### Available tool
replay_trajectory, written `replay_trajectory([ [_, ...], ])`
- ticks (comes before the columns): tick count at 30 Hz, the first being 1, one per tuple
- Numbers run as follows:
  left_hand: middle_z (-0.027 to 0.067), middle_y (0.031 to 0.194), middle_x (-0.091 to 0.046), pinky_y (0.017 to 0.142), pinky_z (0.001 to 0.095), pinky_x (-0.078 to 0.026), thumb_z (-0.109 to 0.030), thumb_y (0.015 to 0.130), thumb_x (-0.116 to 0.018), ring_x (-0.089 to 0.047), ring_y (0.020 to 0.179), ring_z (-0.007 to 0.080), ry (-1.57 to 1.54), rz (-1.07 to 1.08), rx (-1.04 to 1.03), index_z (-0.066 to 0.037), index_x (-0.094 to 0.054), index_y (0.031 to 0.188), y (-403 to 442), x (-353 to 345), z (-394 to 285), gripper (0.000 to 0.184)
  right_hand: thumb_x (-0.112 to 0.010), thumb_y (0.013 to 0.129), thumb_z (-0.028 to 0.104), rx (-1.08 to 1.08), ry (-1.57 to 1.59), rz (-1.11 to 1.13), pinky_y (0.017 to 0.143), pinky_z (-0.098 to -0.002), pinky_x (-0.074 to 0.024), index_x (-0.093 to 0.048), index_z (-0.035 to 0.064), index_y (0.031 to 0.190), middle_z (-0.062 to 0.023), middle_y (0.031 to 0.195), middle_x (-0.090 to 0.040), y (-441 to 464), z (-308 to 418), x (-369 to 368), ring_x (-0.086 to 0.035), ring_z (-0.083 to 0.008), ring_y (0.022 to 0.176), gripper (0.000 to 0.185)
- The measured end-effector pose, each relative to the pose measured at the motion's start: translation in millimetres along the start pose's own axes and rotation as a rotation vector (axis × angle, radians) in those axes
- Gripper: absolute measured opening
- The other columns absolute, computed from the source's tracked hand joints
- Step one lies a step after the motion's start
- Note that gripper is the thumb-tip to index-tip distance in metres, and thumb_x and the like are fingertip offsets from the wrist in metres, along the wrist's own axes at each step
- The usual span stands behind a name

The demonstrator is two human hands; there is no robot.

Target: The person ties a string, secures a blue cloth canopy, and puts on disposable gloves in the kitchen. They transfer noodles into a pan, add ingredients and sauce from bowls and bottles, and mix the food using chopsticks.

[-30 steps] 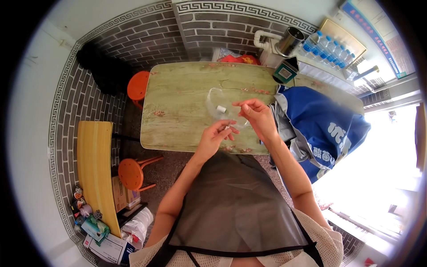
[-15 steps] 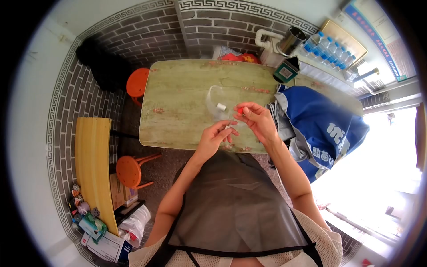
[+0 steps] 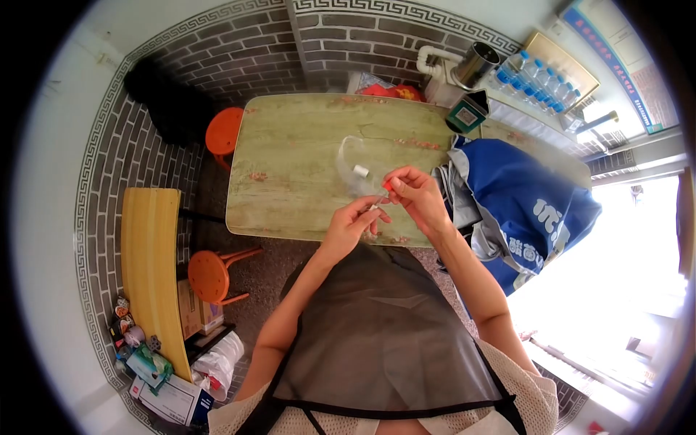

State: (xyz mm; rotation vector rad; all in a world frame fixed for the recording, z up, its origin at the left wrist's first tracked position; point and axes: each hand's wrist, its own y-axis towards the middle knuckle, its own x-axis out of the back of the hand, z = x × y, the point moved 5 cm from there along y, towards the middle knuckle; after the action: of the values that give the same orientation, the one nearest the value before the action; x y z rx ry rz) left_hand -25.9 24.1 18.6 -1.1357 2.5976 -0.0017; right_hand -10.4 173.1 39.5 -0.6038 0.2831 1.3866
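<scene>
Over the near part of the green table (image 3: 290, 159), my left hand (image 3: 349, 226) pinches a small, thin, pale piece (image 3: 374, 207) whose kind I cannot make out. My right hand (image 3: 418, 197) grips a small red thing (image 3: 388, 185) between thumb and fingers, close to the left fingertips. Whether the red thing touches the pale piece is too small to tell. Just beyond both hands lies a small white cylinder (image 3: 360, 171). Beside it a clear, curved strip (image 3: 342, 151), apparently plastic, rests on the tabletop.
A large blue bag (image 3: 507, 188) fills the table's right side, with a dark green box (image 3: 467, 112) behind it. Several water bottles (image 3: 533, 80) stand on a ledge. Orange stools (image 3: 223, 132) and a yellow bench (image 3: 151, 268) are at the left.
My right hand has moved slightly left and down, bringing the red thing closer to the piece in my left hand. The left hand stays nearly in place.
</scene>
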Motion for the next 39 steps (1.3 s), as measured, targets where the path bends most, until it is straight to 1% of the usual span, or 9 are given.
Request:
replay_trajectory([
  [3,0.0068,0.085,-0.067,0.057,0.0201,-0.041,-0.007,0.093,-0.05,-0.05,0.062,0.0053,-0.033,-0.014,0.016,0.0,-0.056,0.12,-1,0,3,0.028,-0.06,0.09,0.008,0.034,-0.045,0.013,0.067,-0.0236,-0.0449,-0.06,-0.0013,0.097,-0.0064,0.09,-0.063,-2,-2,-3,-0.055,-0.0096,0.07,0.012],
  [5,0.0059,0.084,-0.066,0.058,0.0208,-0.043,-0.008,0.094,-0.05,-0.048,0.061,0.0046,-0.05,-0.005,0.04,-0.001,-0.056,0.12,-2,1,6,0.028,-0.062,0.088,0.007,0.119,-0.2,-0.001,0.069,-0.0236,-0.0458,-0.061,-0.001,0.095,-0.006,0.088,-0.063,-4,0,-5,-0.056,-0.0093,0.072,0.01],
  [8,0.0051,0.083,-0.066,0.057,0.0205,-0.042,-0.009,0.094,-0.05,-0.045,0.06,0.0038,-0.056,0.005,0.066,-0.003,-0.057,0.12,-4,0,7,0.027,-0.063,0.087,0.005,0.141,-0.301,-0.03,0.07,-0.0239,-0.0471,-0.061,-0.001,0.093,-0.0056,0.087,-0.063,-7,5,-9,-0.057,-0.0096,0.075,0.009],
  [15,0.004,0.083,-0.065,0.056,0.0197,-0.04,-0.009,0.094,-0.05,-0.043,0.059,0.0031,-0.071,0.014,0.059,-0.005,-0.058,0.12,-7,-2,8,0.027,-0.064,0.085,0.004,0.154,-0.371,-0.024,0.07,-0.0245,-0.0484,-0.061,-0.0016,0.09,-0.0054,0.085,-0.063,-10,8,-8,-0.059,-0.0108,0.077,0.008],
  [24,0.0036,0.083,-0.065,0.055,0.0192,-0.039,-0.009,0.094,-0.05,-0.042,0.059,0.0029,-0.071,0.023,0.098,-0.006,-0.058,0.121,-10,-3,8,0.028,-0.065,0.084,0.003,0.211,-0.385,-0.01,0.07,-0.0249,-0.0486,-0.062,-0.0008,0.088,-0.0066,0.089,-0.062,-15,9,-10,-0.059,-0.0113,0.077,0.006],
  [26,0.0039,0.083,-0.065,0.054,0.0192,-0.039,-0.009,0.094,-0.05,-0.042,0.059,0.0032,-0.071,0.027,0.1,-0.004,-0.057,0.121,-10,-3,7,0.028,-0.064,0.084,0.0,0.22,-0.4,-0.001,0.071,-0.0253,-0.0523,-0.062,-0.0036,0.091,-0.007,0.088,-0.065,-15,8,-8,-0.062,-0.0116,0.079,0.008],
  [29,0.0041,0.082,-0.065,0.055,0.0191,-0.039,-0.009,0.094,-0.051,-0.043,0.059,0.0036,-0.076,0.008,0.084,-0.003,-0.057,0.121,-9,-2,11,0.028,-0.064,0.084,0.0,0.189,-0.41,-0.061,0.073,-0.0257,-0.0525,-0.062,-0.0032,0.095,-0.0076,0.092,-0.066,-19,5,-11,-0.062,-0.0115,0.081,0.011],
  [32,0.0042,0.082,-0.065,0.055,0.0191,-0.039,-0.008,0.094,-0.05,-0.044,0.059,0.0039,-0.093,0.009,0.065,-0.002,-0.056,0.121,-9,-2,10,0.028,-0.063,0.085,0.0,0.244,-0.503,-0.063,0.075,-0.0259,-0.0521,-0.063,-0.002,0.101,-0.0078,0.094,-0.066,-21,0,-9,-0.062,-0.0116,0.082,0.016],
  [39,0.0041,0.082,-0.065,0.056,0.0194,-0.04,-0.008,0.094,-0.049,-0.043,0.058,0.0035,-0.094,0.013,0.072,-0.003,-0.056,0.122,-9,-1,9,0.029,-0.06,0.085,-0.002,0.282,-0.479,-0.028,0.077,-0.0248,-0.0491,-0.063,-0.0003,0.107,-0.0059,0.094,-0.064,-19,13,-10,-0.061,-0.0114,0.082,0.022],
])
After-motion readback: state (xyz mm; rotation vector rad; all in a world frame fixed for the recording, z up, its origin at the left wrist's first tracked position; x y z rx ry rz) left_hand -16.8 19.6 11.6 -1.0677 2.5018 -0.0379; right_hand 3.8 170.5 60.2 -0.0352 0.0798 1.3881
